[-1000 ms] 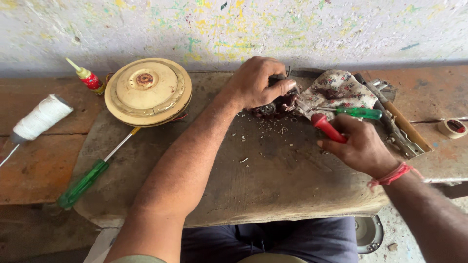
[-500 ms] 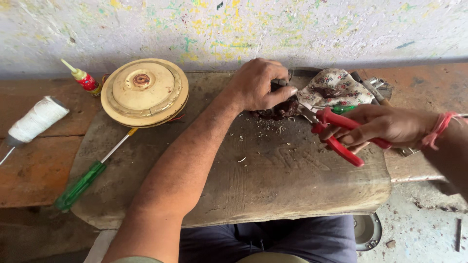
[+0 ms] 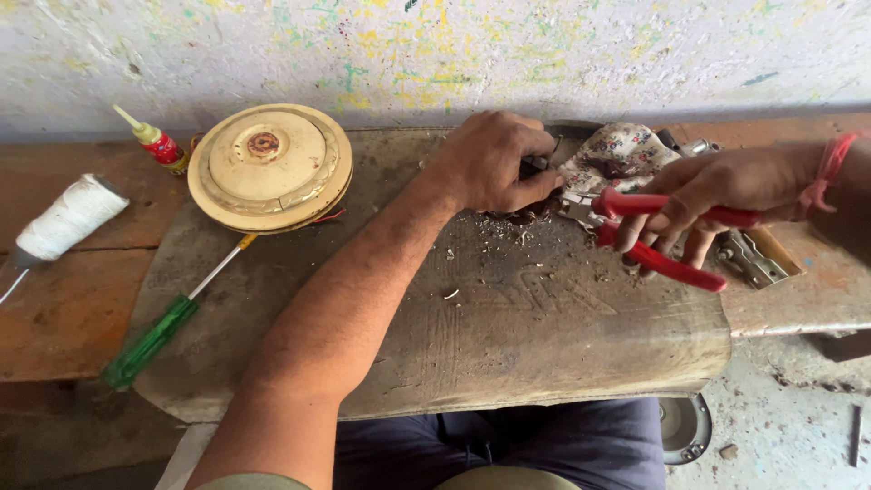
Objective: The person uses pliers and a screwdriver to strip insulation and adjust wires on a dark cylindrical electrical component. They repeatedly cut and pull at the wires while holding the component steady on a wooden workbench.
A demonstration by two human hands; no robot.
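My left hand (image 3: pixel 494 163) is closed over a small dark part (image 3: pixel 533 167) at the back of the grey rubber mat (image 3: pixel 508 336), pressing it down. My right hand (image 3: pixel 717 186) grips red-handled pliers (image 3: pixel 662 231), whose metal jaws point left toward the part under the left hand. A stained floral rag (image 3: pixel 621 150) lies just behind the pliers. Small chips and debris (image 3: pixel 494 231) are scattered on the mat in front of the left hand. The part itself is mostly hidden by my fingers.
A round cream-coloured metal cover (image 3: pixel 270 166) sits at the mat's back left, with a small red glue bottle (image 3: pixel 152 141) beside it. A green-handled screwdriver (image 3: pixel 159 331) lies at the left. A white thread spool (image 3: pixel 71 218) rests on the wooden bench. Metal tools (image 3: pixel 753 259) lie at the right.
My right hand picked up the red-handled pliers and brought their jaws leftward to the part under my left hand. The left hand has stayed in place.
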